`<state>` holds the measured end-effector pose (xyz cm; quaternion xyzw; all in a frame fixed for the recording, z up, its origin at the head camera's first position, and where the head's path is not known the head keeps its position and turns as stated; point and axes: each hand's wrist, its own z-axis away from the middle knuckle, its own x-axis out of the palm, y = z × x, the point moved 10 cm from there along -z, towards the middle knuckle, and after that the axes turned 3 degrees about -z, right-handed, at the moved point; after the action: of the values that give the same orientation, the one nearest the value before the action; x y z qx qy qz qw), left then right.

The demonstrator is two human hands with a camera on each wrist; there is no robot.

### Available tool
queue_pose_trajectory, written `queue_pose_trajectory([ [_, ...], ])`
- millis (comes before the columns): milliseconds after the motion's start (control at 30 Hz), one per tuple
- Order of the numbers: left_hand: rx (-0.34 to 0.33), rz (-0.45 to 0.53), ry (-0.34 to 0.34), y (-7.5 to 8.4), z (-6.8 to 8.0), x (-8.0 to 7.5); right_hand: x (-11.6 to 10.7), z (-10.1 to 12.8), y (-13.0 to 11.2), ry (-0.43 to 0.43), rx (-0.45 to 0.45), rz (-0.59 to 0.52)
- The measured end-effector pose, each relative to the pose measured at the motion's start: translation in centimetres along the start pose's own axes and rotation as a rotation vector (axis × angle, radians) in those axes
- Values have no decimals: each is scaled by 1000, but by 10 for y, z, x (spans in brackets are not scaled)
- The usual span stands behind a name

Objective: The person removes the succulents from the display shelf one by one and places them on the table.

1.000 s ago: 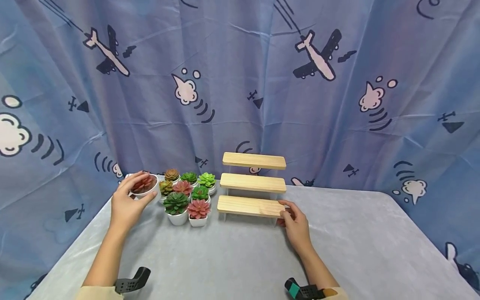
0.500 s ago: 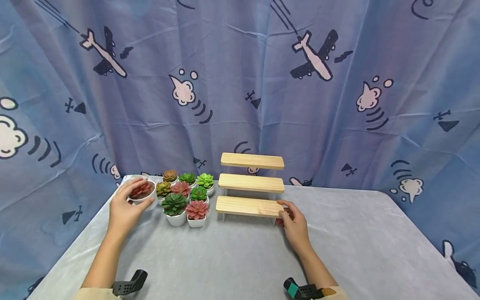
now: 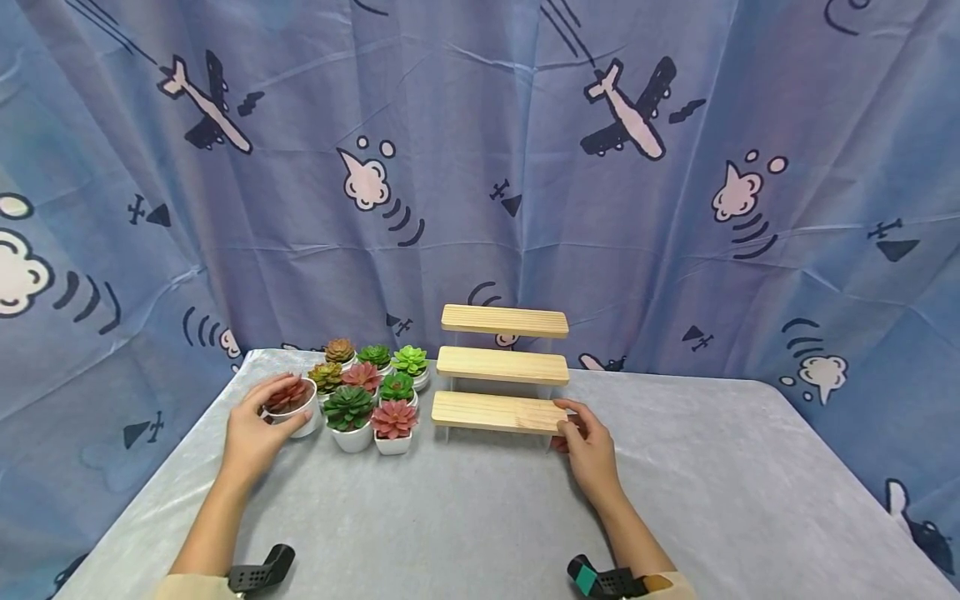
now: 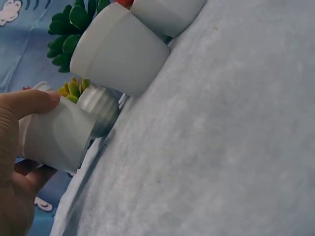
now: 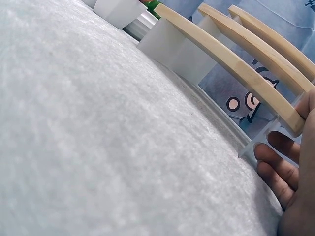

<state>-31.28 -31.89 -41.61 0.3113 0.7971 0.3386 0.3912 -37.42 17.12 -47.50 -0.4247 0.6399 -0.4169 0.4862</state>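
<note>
My left hand [image 3: 251,432] grips a small white pot with a red succulent [image 3: 290,402], seen close as a white pot [image 4: 56,135] under my thumb in the left wrist view. It stands just left of a cluster of several potted succulents [image 3: 371,396]. My right hand [image 3: 588,450] holds the right end of the lowest board of a three-step wooden stand [image 3: 501,367]; its fingers [image 5: 280,162] curl around the clear side panel beneath the board [image 5: 231,61].
A grey cloth covers the table [image 3: 480,508]. A blue curtain with planes [image 3: 480,167] hangs right behind the table. The table's left edge [image 3: 150,492] runs close to my left arm.
My left hand has brought the red succulent pot nearer and a little lower, down beside the cluster. The right hand has stayed at the stand.
</note>
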Motion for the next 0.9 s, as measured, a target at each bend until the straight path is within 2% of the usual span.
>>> queue_pose_trajectory([
  [233,38,36,-19,-6,4,3,0,0,-1,0,-2,3],
  [500,124,81,-70,-6,7,7,0,0,0,2,-2,-2],
  [733,114,112,-98,-9,7,10,0,0,0,-2,0,3],
  [900,140,158,-102,-6,6,11,0,0,-1,-3,-1,7],
])
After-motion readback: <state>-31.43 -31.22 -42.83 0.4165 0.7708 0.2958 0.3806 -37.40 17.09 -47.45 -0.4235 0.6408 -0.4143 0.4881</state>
